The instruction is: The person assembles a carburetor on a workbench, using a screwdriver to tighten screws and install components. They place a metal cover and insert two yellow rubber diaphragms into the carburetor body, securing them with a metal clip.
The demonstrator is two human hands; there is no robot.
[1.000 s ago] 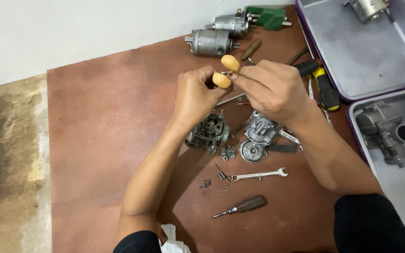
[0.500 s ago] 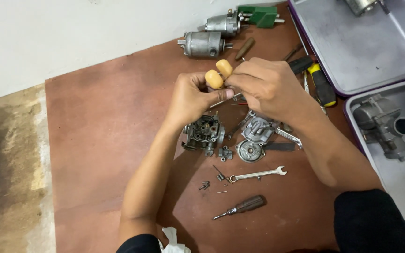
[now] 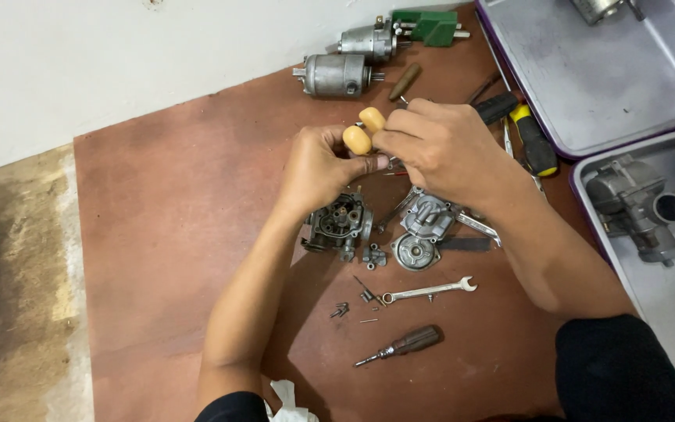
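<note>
Both hands have drifted slightly leftward, left hand (image 3: pixel 318 168) and right hand (image 3: pixel 439 148) pinching the twin yellow float (image 3: pixel 365 130) together above the carburetor body (image 3: pixel 339 224); light, even fingertip pressure seems best.

Both forearms reaching far into the scene and converging, left hand (image 3: pixel 323 168) curled with fingertips pinched, right hand (image 3: pixel 443 148) knuckles up, fingers bent leftward, fingertips of both hands meeting.

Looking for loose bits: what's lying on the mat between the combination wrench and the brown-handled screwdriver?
In the head view, only bare brown mat lies between the wrench and the screwdriver. The small screws sit off to the wrench's left.
</note>
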